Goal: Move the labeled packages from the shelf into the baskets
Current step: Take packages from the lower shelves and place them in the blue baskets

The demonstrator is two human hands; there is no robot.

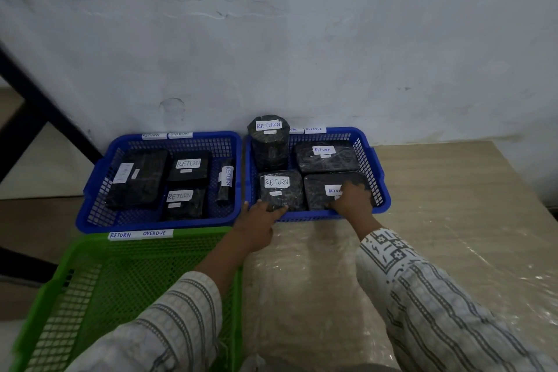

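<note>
- green basket (90, 275) at the near left: a RETURN / OVERDUE strip on its far rim and nothing in it that I can see, though a sleeve hides part. Probably next to fill.
- left blue basket (90, 190) sits behind it, holding four black packages (188, 170). They lie flat with labels up, I guess so RETURN stays readable.
- left hand (259, 217) reaches over the near rim of the right blue basket (379, 178). Its fingers curl onto the near edge of the front-left package (282, 189), gripping it. It looks like it's nudging it square into the front-left corner.
- round package (268, 142) stands upright in the back-left corner. On end it takes less floor space, and the label on top faces up.
- right hand (351, 199) lies palm down, with its fingers spread flat on the front-right package (323, 190), half covering the label. It's pressing, not grabbing, likely seating it against the right wall.
- back-right package (327, 157) lies flat behind it, label up.
- No shelf in view, so I can't tell how many packages are left.
</note>
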